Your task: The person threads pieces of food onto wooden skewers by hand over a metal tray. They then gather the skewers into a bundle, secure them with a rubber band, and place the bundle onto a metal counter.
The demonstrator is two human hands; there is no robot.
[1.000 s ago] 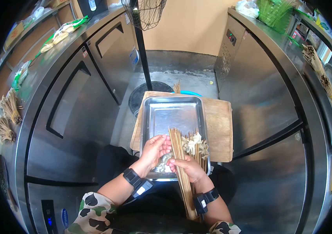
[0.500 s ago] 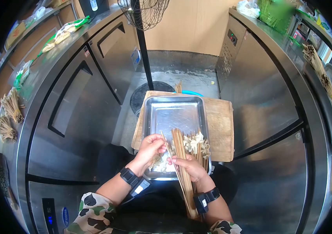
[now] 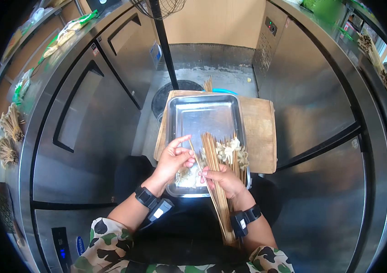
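My right hand (image 3: 224, 179) is wrapped round a thick bundle of bamboo skewers (image 3: 221, 200), which slants down toward my lap. Between its thumb and fingers it also holds one separate bamboo skewer (image 3: 211, 194), angled up to the left. My left hand (image 3: 174, 160) is at the upper end of that single skewer, index finger raised to its tip and the other fingers curled in beside it. Under the hands, a metal tray (image 3: 171, 109) holds pale food pieces (image 3: 185, 178). Skewers loaded with pale pieces (image 3: 232, 150) lie at the tray's right side.
The tray rests on a wooden board (image 3: 262, 136). A blue rim (image 3: 224, 91) and more skewers (image 3: 208, 84) show behind it. Steel cabinets (image 3: 93, 150) stand on both sides. Tied bundles (image 3: 7, 150) lie on the left counter. A black pole (image 3: 165, 50) rises beyond the board.
My left index finger has lifted from a pinch and now reaches the skewer's tip. The right hand keeps its grip. The view has tilted down, so the surroundings sit higher.
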